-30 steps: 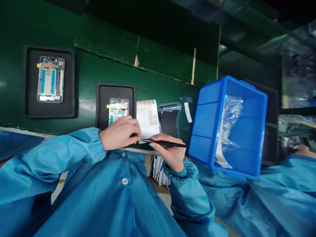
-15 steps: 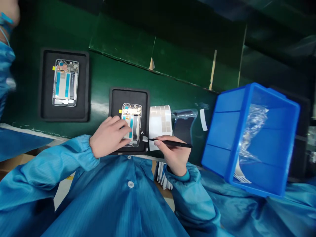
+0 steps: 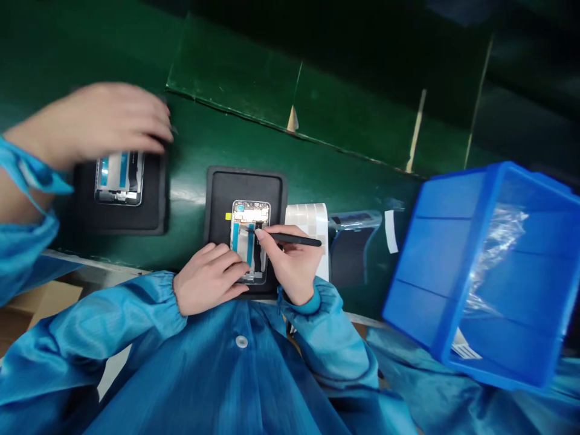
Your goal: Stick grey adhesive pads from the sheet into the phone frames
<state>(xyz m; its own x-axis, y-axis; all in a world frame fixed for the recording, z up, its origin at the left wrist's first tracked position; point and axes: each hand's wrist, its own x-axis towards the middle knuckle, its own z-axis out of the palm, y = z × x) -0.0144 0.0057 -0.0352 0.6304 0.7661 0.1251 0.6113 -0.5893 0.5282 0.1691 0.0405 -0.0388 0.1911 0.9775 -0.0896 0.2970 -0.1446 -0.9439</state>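
Bright light, curved edges (co-worker's hand (image 3: 93, 124) blurred)

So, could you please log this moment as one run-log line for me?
left hand: on phone frame | right hand: black tweezers over frame

The left hand (image 3: 208, 281) rests on a phone frame (image 3: 251, 241) lying on a black pad (image 3: 244, 184), and the right hand (image 3: 290, 263) holds black tweezers (image 3: 294, 240) over the frame. Another person's hand (image 3: 104, 121) is above a second pad (image 3: 154, 193), and a blue plastic bin (image 3: 480, 284) sits to the right.
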